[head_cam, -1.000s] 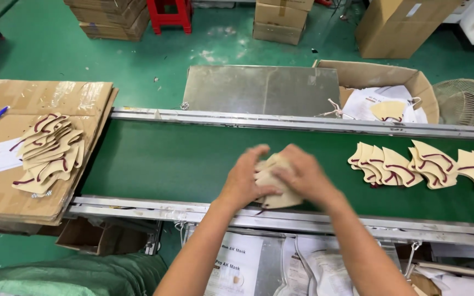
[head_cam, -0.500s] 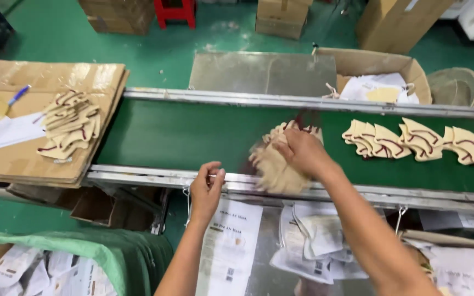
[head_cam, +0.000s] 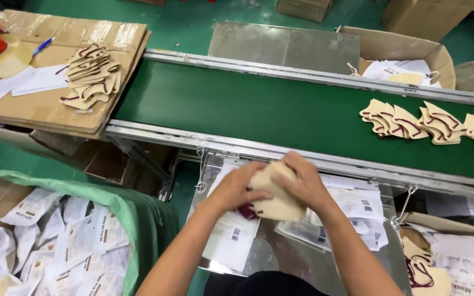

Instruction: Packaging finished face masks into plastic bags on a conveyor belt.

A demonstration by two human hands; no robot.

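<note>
Both my hands hold a small stack of beige masks with dark red straps (head_cam: 274, 197) over a metal tray just in front of the green conveyor belt (head_cam: 259, 107). My left hand (head_cam: 236, 187) grips the stack's left side. My right hand (head_cam: 302, 183) covers its top and right side. More beige masks (head_cam: 432, 123) lie in an overlapping row on the belt at the right. Another pile of the same masks (head_cam: 90, 74) rests on flattened cardboard at the left.
White printed pouches (head_cam: 352, 211) lie on the metal tray (head_cam: 267, 255) under my hands. A green-lined bin of white pouches (head_cam: 61, 241) stands at lower left. A tape roll (head_cam: 1, 52) and a pen (head_cam: 42, 46) sit on the cardboard. An open carton (head_cam: 407, 52) stands behind the belt.
My right hand has carried the mask stack off the belt toward me, over the tray. My left hand has risen from the belt's rail and taken hold of the stack too.
</note>
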